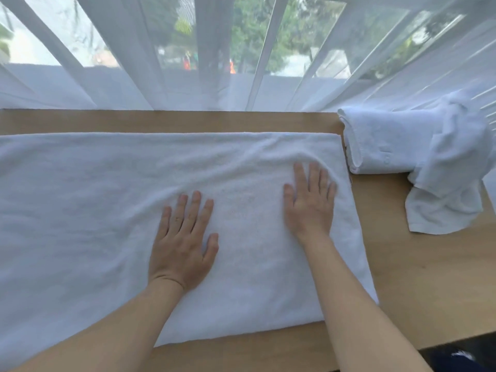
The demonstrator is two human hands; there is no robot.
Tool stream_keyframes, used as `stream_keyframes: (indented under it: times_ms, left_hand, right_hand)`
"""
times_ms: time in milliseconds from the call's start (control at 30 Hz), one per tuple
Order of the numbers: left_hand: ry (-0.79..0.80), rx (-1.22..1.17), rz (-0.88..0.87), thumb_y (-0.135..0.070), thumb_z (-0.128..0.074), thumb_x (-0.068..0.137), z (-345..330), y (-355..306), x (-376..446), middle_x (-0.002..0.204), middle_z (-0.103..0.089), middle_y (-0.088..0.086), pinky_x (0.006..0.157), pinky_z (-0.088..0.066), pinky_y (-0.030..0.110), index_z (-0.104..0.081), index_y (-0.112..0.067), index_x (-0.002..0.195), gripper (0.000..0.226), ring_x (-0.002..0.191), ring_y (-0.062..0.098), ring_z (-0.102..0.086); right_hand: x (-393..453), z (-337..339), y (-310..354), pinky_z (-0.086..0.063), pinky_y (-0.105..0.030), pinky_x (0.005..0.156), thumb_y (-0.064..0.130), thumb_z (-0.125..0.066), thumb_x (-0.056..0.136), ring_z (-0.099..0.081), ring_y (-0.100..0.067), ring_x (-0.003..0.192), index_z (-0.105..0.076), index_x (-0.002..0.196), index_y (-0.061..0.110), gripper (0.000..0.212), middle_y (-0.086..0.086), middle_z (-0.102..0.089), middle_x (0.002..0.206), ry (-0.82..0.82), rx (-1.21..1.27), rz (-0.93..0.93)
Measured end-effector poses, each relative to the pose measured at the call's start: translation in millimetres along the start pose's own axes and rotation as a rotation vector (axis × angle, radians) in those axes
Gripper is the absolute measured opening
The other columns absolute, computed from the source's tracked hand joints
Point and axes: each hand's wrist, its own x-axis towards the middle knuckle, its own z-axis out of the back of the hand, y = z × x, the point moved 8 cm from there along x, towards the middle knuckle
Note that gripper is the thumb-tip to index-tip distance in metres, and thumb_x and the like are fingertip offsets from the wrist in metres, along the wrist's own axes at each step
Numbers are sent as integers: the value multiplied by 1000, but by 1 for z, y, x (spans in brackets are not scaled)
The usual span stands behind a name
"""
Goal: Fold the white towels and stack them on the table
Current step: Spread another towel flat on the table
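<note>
Left hand (182, 248): flat, fingers spread, on towel, frame centre.
Right hand (308, 202): flat, spread, right of centre.
Towel (94, 210): spread over table (429, 277).
Folded stack (389, 140): upper right, loose towel (453, 178) draped over it.

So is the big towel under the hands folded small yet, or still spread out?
Still spread out. The big towel lies flat across the table, running past the left edge of view, both hands pressed flat on it.

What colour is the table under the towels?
Light brown wood; the table shows best in the head view, right of the spread towel.
</note>
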Motion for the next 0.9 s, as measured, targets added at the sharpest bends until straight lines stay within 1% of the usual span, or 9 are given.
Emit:
stream_keyframes:
  times_ms: [33,100,200,400,533,600,667,833,900]
  left_hand:
    - [-6,4,-3,-42,-32,95,0,0,0,166,-22,9,123,-18,55,-27,-16,158,69,154,29,-14]
    - [-22,4,-7,-42,-33,94,2,-1,0,165,-24,9,122,-19,56,-30,-15,157,69,154,30,-16]
    - [-54,-2,-12,-42,-35,93,3,-1,1,164,-27,9,121,-21,56,-34,-15,156,68,153,30,-21]
    - [-80,-5,-17,-42,-35,94,1,0,1,165,-25,7,122,-18,54,-30,-17,158,69,154,28,-17]
    - [-84,-1,-13,-42,-36,93,0,0,3,166,-24,7,123,-17,54,-31,-18,158,70,154,28,-18]
    - [-84,0,-12,-43,-36,93,0,0,2,166,-23,7,124,-15,53,-30,-18,158,70,154,28,-17]
    - [-86,1,-16,-43,-36,92,-1,1,3,166,-22,7,124,-14,52,-29,-18,158,71,154,27,-17]
    - [-65,3,-10,-45,-33,94,-2,0,2,167,-19,6,125,-11,51,-26,-19,159,70,155,27,-14]
    - [-55,-7,-5,-45,-31,94,-1,0,2,167,-19,6,125,-10,51,-25,-18,159,71,155,27,-14]
  right_hand:
    - [1,5,17,6,-49,124,51,-24,103,6,-24,155,-5,160,34,62,-1,3,169,-50,43,1]
    - [-7,4,75,3,-49,124,51,-27,103,-1,-25,155,-14,160,34,61,-2,-6,169,-87,98,229]
    - [-13,-18,118,1,-49,124,58,-27,101,-2,-22,155,-17,158,40,61,2,-6,169,34,-26,529]
    - [83,9,13,9,-45,123,55,-13,104,12,-21,154,0,159,38,60,-1,8,169,90,-56,-43]
    - [29,3,57,8,-50,123,54,-21,104,3,-25,155,-10,160,33,61,-3,0,169,-36,74,25]
    - [-30,-20,92,7,-50,123,58,-21,101,1,-25,155,-13,159,36,63,-2,-3,169,0,63,205]
    - [-53,-28,79,7,-47,124,62,-21,99,6,-19,155,-7,159,42,65,4,2,169,31,-10,271]
    - [-16,6,-62,5,-49,123,57,-19,103,9,-19,154,-2,160,38,62,0,7,169,-31,25,-314]
    - [-36,3,-42,6,-50,123,57,-18,102,7,-22,155,-4,160,33,65,-3,4,169,-92,66,-269]
